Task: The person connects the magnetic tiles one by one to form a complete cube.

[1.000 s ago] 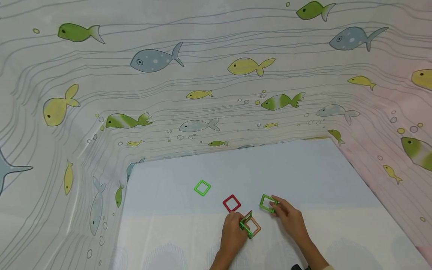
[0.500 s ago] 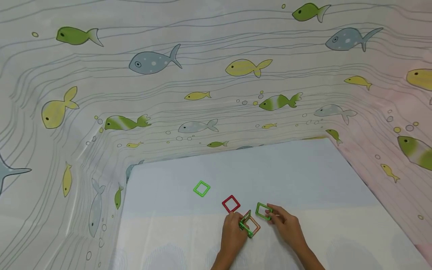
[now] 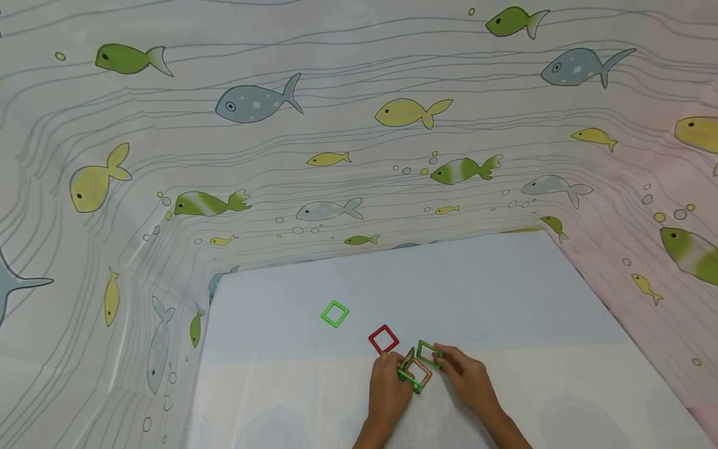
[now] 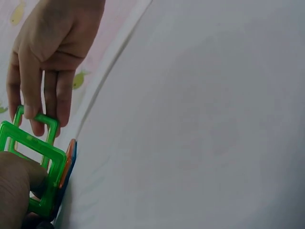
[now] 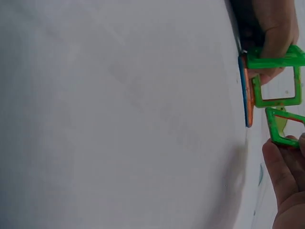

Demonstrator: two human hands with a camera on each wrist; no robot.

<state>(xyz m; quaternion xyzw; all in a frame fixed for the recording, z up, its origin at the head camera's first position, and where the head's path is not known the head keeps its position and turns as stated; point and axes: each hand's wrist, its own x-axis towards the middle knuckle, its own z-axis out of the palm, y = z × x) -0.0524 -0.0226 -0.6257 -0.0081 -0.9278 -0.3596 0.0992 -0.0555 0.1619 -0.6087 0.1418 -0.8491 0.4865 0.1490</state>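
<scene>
**Holding the little build point(image 3: 410, 381) steady**

Fish-covered walls point(image 3: 269, 149) stand around a pale blue-and-white desk point(image 3: 477, 287). The left hand point(image 3: 388, 388) pinches a green side point(image 4: 58, 171) of the build, likely so it won't tip off the flat orange square point(image 3: 429, 377). At 3 o'clock from it, the right hand point(image 3: 470, 377) pinches a loose green square point(image 5: 272, 125) by its edge, maybe to leave the other edge free. From the left hand, a red square point(image 3: 391, 333) lies at 12 o'clock, a smaller-looking green one point(image 3: 328, 308) at 11.

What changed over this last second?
The right hand moved a green square plastic frame left and slightly nearer the person, towards the green-and-orange plastic frame assembly gripped by the left hand. Nothing was newly gripped or released. The left hand, red square plastic frame and lime-green square plastic frame stayed put.
</scene>
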